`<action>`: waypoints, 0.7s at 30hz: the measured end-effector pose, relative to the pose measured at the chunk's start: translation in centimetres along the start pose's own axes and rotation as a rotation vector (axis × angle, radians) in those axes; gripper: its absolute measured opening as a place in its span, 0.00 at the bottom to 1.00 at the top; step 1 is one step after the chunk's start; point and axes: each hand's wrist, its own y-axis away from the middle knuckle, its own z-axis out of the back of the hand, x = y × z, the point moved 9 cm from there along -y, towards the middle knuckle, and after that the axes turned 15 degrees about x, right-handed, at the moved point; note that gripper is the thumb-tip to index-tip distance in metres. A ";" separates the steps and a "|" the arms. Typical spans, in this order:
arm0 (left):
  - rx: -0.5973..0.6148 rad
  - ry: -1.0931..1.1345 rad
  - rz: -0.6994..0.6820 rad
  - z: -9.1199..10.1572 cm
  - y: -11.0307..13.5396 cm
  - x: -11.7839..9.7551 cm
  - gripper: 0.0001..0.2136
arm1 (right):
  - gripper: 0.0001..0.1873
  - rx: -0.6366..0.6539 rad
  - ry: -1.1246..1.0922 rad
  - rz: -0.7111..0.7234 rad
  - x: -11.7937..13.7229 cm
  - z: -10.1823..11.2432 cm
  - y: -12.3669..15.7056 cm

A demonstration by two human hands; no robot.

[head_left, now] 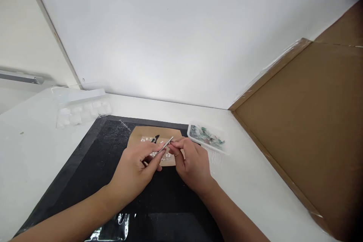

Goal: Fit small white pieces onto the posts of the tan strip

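Note:
My left hand (138,162) is closed, pinching a thin grey metal strip (166,144) that slants up to the right; its exact kind is unclear. Close beside the strip's upper end, my right hand (193,160) has its thumb and fingertips pressed together. Whatever lies between those fingertips is too small to name. Both hands are above a brown paper sheet or tray (136,133) with small white pieces (146,139) scattered on it. A small black object (155,138) also lies there, just beyond my left fingers, partly among the pieces.
A white plastic tub (207,138) with greenish plastic packets stands right of the brown sheet. At the back left lies a clear compartment box (83,111) with white contents. A black mat (82,174) covers the table's middle. Brown cardboard (300,121) rises on the right.

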 end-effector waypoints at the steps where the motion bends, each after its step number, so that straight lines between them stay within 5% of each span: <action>1: -0.003 -0.003 0.008 0.0 0.0 -0.1 0.10 | 0.05 -0.022 0.022 0.002 0.1 0.1 0.0; 8: 0.031 0.055 0.091 -0.2 0.0 -0.2 0.12 | 0.07 -0.139 0.129 0.017 0.8 0.3 -0.3; 21: 0.094 0.139 0.195 -0.5 -0.1 0.8 0.12 | 0.11 -0.120 0.218 0.123 1.9 0.3 -1.1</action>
